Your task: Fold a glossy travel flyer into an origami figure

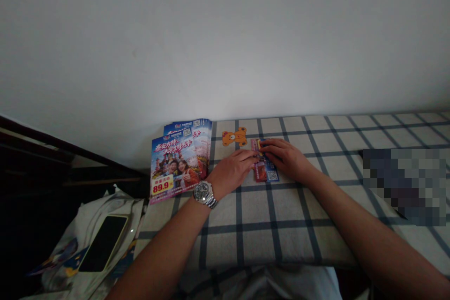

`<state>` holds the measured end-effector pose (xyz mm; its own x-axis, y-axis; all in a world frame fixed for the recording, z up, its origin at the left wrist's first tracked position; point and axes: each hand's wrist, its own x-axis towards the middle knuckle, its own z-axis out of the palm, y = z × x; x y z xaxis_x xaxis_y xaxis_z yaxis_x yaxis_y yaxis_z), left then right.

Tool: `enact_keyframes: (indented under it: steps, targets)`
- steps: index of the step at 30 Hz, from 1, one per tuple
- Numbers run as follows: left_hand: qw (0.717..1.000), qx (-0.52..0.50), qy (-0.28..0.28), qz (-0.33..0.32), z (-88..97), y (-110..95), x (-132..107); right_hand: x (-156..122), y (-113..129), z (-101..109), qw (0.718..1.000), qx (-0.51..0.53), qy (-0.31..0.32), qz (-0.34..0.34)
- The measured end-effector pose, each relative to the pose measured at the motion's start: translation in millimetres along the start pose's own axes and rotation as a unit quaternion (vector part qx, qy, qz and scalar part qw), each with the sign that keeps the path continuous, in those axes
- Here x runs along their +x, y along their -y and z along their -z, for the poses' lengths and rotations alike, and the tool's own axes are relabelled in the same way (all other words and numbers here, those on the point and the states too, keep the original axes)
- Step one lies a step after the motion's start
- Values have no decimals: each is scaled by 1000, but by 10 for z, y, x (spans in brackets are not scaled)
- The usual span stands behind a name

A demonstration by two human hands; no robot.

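A folded flyer (260,172), pinkish-red on its left part and blue with a QR code on its right, lies on the checked cloth. My left hand (236,167), with a metal watch on its wrist, is closed on the flyer's left side, its fingertips pressed on the paper. From the right, my right hand (284,156) holds the upper part, fingers bent and close to the left fingertips. Its thumb is mostly hidden. Left of my hands lies a fanned stack of flyers (176,161), printed with a castle scene and a price.
An orange teddy bear picture (235,137) lies beyond my left hand, near the wall (225,42). A phone (103,243) rests on a white bag (87,211) at lower left. A dark, partly pixelated object (404,187) lies on the checked cloth (291,239) at right.
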<state>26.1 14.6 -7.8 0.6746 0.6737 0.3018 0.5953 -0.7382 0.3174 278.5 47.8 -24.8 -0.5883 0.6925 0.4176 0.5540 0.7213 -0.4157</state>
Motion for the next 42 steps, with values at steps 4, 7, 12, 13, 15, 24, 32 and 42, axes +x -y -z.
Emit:
enact_keyframes:
  steps: [4,7,12,13,15,24,32,42]
  targets:
    - [1000,-6,1,-4,-8,-1,5,8,18,0,1000,-1,-2,-5]
    - [1000,-22,-2,4,-11,-7,10,20,33,-8,1000,8,-7,-29]
    - [999,-45,-9,20,-16,-26,24,40,33,-39,997,28,-20,-62]
    - [999,-46,-9,21,-14,-30,27,45,32,-45,997,29,-25,-65]
    - [999,-46,-6,22,-6,-38,34,59,33,-53,996,27,-34,-75]
    - [998,-57,-1,25,6,-39,39,106,16,-77,994,33,-40,-92]
    - [998,-53,3,26,5,-45,42,103,42,-66,996,15,-33,-85]
    - [999,-34,3,23,-26,-38,59,155,96,-10,995,-47,6,-84]
